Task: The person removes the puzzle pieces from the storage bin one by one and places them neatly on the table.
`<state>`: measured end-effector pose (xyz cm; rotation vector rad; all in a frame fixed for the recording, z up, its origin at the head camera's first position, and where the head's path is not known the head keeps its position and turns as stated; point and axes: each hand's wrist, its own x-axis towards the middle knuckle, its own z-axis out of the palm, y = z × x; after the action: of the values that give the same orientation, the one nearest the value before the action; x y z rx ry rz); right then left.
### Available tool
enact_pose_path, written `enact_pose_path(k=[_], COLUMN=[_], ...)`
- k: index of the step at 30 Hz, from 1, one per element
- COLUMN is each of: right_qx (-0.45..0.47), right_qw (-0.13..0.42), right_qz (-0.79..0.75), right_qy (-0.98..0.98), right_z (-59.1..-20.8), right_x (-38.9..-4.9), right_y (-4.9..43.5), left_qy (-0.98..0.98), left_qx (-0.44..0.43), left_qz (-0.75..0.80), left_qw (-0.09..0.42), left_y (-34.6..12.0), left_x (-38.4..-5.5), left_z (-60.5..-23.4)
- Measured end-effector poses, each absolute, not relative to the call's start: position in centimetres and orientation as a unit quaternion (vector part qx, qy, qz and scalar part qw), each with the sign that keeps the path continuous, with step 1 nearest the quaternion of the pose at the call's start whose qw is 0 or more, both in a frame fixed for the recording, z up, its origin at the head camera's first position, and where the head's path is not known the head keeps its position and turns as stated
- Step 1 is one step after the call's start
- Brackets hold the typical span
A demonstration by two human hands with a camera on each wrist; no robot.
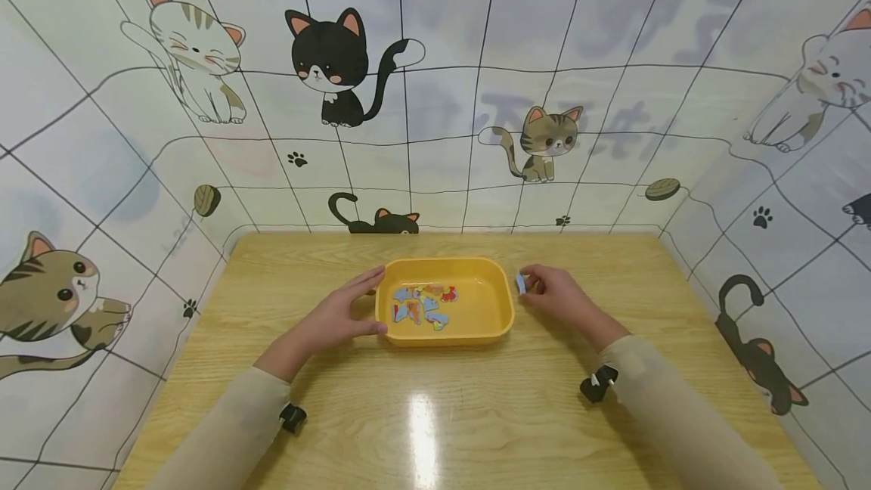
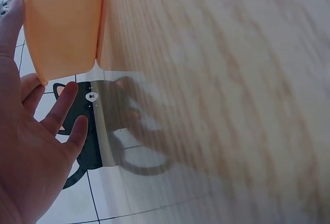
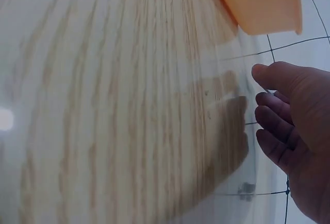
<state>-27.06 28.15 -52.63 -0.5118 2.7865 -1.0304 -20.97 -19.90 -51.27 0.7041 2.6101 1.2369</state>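
Observation:
A yellow plastic tray [image 1: 483, 308] sits on the table, with several puzzle pieces [image 1: 435, 318] in light blue, red and orange lying flat in its left part. My left hand [image 1: 336, 316] is spread along the tray's left end, thumb at the near corner and fingers at the far one. In the left wrist view, that hand [image 2: 31, 136] touches the tray's rim with extended fingers. Just off the tray's right end, my right hand [image 1: 554, 296] pinches a light-blue puzzle piece [image 1: 521, 283] on edge. From the right wrist, the hand [image 3: 304, 126] hides the piece.
The wooden table [image 1: 327, 414] ends at a back wall [image 1: 449, 134] covered in a cat-pattern sheet, which continues along both sides. A bright light reflection lies on the tabletop in front of the tray. Black wrist cameras [image 1: 599, 384] hang under both sleeves.

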Motion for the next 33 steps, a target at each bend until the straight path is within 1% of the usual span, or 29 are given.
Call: enact_pose_path(k=[8, 17, 20, 22, 24, 27, 31, 33], right_qx=[-0.186, -0.176, -0.179, -0.181, -0.181, -0.188, -0.219, -0.24], right_qw=[0.08, 0.12, 0.117, 0.105, 0.079, 0.02, -0.052, -0.059], right_qz=[-0.325, -0.327, -0.33, -0.332, -0.338, -0.348, -0.349, -0.34], right_qy=[0.924, 0.921, 0.919, 0.92, 0.92, 0.918, 0.91, 0.907], right_z=[-53.2, -53.4, -53.4, -53.4, -53.2, -52.6, -50.5, -49.2], right_x=[-27.3, -27.4, -27.4, -27.4, -27.3, -27.1, -26.6, -26.1], right_y=[28.0, 27.9, 27.9, 27.9, 27.9, 27.5, 25.8, 24.3], left_qy=[0.877, 0.883, 0.881, 0.881, 0.881, 0.883, 0.885, 0.886], left_qx=[0.23, 0.222, 0.226, 0.229, 0.23, 0.232, 0.227, 0.222], left_qz=[0.411, 0.402, 0.405, 0.405, 0.403, 0.399, 0.397, 0.397], left_qw=[0.094, 0.098, 0.095, 0.091, 0.089, 0.089, 0.09, 0.092], left_y=[-20.1, -20.3, -20.3, -20.2, -20.2, -20.1, -20.0, -19.9], left_x=[-20.6, -20.2, -20.2, -20.2, -20.3, -20.5, -20.6, -20.7], left_z=[-51.7, -51.8, -51.7, -51.5, -51.3, -51.0, -51.0, -51.1])
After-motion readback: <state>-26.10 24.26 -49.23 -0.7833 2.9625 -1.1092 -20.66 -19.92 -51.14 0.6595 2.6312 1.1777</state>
